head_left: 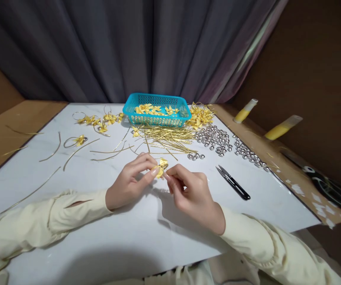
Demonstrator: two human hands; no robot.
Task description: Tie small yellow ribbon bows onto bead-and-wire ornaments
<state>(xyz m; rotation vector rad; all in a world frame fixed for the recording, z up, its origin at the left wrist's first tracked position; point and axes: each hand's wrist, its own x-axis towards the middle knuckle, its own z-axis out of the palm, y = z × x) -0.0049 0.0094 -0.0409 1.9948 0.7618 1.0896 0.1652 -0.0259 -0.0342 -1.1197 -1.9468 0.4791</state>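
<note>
Between both hands, above the white tabletop, is a small yellow ribbon flower (161, 168). My left hand (135, 178) pinches its left side between thumb and fingertips. On its lower right, the thumb and forefinger of my right hand (190, 186) are pressed together at the flower; whether they hold the petal or something finer is too small to make out. Just beyond the hands lies a heap of gold cords (167, 136), with some loose strands nearby. Silver ring-like beads (213, 138) are scattered to the right of the cords.
A blue basket (157, 122) holding yellow flowers stands at the back, with more flowers (201, 114) beside it. Tied flowers (91, 120) lie left. Black thread snips (234, 184) rest right of my hands. Scissors (326, 186), paper scraps and two yellow-filled tubes (283, 127) are on the right edge.
</note>
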